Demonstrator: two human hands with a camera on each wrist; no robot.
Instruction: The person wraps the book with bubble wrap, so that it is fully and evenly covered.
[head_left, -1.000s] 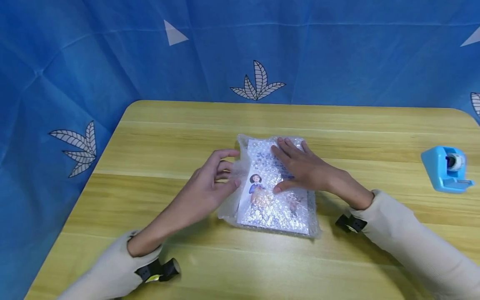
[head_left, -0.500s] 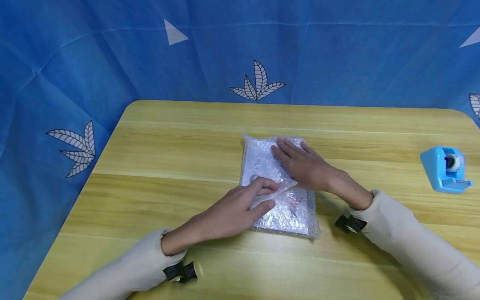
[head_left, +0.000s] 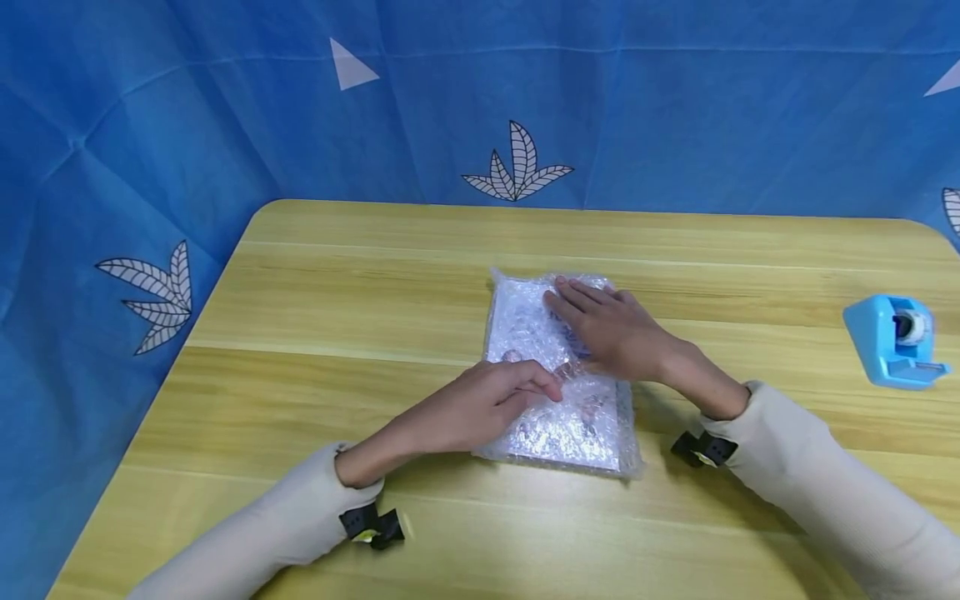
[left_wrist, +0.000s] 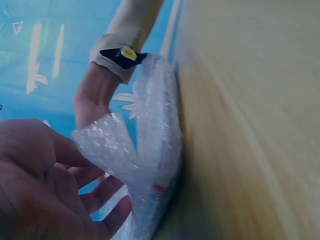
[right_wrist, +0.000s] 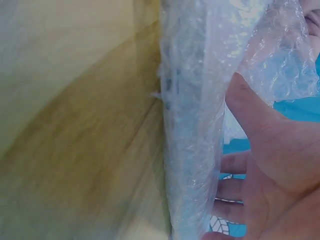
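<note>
Clear bubble wrap (left_wrist: 160, 110), crinkled, glinting, around a white rectangular item (head_left: 577, 435)

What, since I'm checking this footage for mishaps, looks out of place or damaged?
Nothing looks plainly spilled or damaged. The only untidy bit is a loose flap of bubble wrap by the left hand, standing away from the package instead of lying flat.

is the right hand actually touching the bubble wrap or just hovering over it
Touching: the right wrist view shows the tip of the right hand's thumb against the bubble wrap, with no gap between them.
</note>
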